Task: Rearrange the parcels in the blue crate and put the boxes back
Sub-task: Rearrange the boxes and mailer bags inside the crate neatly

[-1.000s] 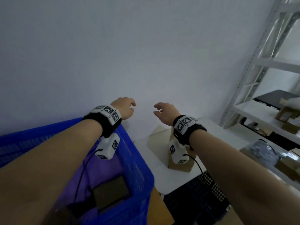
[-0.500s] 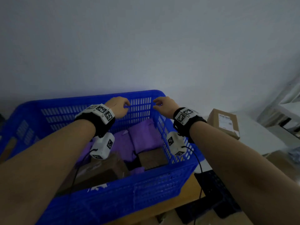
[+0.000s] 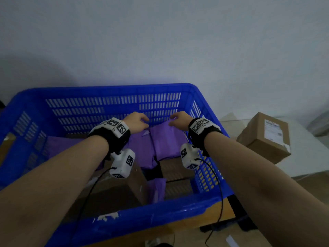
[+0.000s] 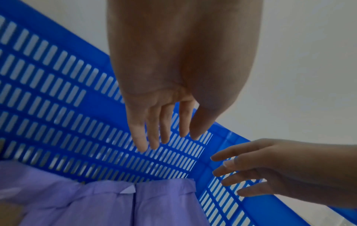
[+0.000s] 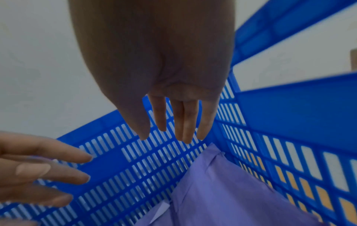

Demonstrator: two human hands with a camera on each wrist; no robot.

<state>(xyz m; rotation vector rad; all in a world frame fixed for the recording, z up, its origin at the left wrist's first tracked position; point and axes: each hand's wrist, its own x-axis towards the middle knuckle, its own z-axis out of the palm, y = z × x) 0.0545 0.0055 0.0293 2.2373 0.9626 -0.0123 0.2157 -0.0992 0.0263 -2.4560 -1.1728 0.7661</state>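
Purple parcels point(image 3: 165, 139) lengthwise toward far wall

Two bare forearms, no sleeves, black wrist straps, white blocks with black-and-white square markers atop each band, left band point(image 3: 114, 130) at 9 o'clock, right band point(image 3: 201, 128) at 3 o'clock, white marker-tagged camera pods point(image 3: 122, 163) slung beneath, thin black cables point(image 3: 219, 189) trailing.

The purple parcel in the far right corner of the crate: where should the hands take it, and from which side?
Probably by its upper edge, from above. The purple parcel leans against the blue crate walls, so its sides are hemmed in; both open hands, left hand and right hand, hover over that free edge.
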